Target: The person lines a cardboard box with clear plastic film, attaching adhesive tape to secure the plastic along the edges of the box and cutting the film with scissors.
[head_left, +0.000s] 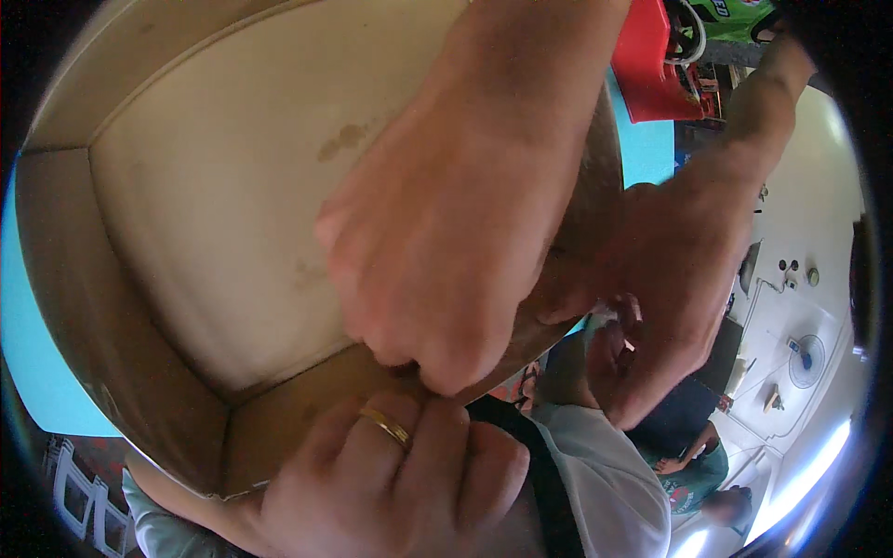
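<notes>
Around me I see a fan [806,361] on a pale wall [795,232], a person [699,484] in green, a turquoise surface [648,153].

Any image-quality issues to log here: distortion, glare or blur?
Head view: the cardboard box shows edges bowed by fisheye distortion, and the picture's corners go black; head view, lower right: a strip light glares white; head view, centre: the hand over the box looks soft, possibly motion-blurred.
</notes>
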A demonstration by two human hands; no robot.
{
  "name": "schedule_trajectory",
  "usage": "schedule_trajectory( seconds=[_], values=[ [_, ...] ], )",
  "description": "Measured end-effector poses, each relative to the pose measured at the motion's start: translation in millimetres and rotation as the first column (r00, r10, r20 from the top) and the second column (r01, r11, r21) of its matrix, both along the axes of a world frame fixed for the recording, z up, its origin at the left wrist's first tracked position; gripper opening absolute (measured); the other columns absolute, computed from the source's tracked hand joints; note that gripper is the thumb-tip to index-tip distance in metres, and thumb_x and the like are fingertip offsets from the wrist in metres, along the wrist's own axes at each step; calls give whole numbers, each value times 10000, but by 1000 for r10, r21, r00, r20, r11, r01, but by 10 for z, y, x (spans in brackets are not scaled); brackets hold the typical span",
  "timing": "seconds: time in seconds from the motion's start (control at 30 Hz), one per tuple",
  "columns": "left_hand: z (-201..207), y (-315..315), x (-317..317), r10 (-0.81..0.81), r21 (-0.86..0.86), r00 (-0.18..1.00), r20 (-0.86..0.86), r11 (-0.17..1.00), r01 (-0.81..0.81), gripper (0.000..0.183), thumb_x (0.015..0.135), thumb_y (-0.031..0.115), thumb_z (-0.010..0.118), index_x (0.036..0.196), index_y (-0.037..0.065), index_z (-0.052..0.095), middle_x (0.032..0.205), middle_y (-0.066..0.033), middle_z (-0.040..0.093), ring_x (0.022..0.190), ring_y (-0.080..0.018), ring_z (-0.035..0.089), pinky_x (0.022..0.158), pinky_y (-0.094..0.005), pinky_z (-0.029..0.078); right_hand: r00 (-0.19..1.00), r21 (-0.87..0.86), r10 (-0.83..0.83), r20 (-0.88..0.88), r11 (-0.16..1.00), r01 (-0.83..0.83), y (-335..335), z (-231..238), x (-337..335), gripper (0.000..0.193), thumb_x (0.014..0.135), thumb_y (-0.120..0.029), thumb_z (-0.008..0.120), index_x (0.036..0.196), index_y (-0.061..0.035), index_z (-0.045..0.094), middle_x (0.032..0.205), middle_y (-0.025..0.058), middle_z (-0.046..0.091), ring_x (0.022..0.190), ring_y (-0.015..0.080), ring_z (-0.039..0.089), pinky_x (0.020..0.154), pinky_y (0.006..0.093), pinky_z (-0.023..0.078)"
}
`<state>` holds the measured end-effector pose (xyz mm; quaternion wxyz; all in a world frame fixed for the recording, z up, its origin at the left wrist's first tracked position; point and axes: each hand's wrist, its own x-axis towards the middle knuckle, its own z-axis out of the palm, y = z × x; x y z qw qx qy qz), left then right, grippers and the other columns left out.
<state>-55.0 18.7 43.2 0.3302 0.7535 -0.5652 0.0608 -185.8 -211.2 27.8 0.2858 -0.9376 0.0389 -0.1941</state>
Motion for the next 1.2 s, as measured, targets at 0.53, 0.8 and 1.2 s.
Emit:
schedule_trajectory(
  seconds=[0.53, 0.8, 1.2],
  values=[
    [-34, -60, 20, 16, 32, 995, 101, 999, -20, 307, 545, 124, 668, 608, 145, 368, 629, 9, 539, 557, -163, 584, 595, -386, 424, 995, -34, -22, 95, 999, 25, 6, 69, -179, 227, 626, -329, 864, 740, -173, 745, 1067, 77, 518, 1018, 262, 522, 894, 406, 435],
    [43, -43, 40, -24, 199, 996, 83, 980, 7, 268, 599, 132, 669, 646, 142, 406, 661, 1, 536, 559, -178, 569, 590, -391, 437, 988, 24, -43, 151, 999, 40, -46, -86, -239, 228, 624, -322, 868, 741, -171, 743, 1066, 79, 519, 1016, 262, 524, 893, 406, 435],
    [-19, 11, 148, -155, 93, 985, -70, 983, 161, 154, 780, 210, 642, 816, 107, 533, 762, -59, 567, 603, -213, 570, 556, -347, 453, 993, -91, 26, 117, 996, -15, 134, 135, -122, 231, 622, -310, 874, 742, -167, 739, 1065, 81, 521, 1013, 261, 527, 893, 406, 435]
  ],
)
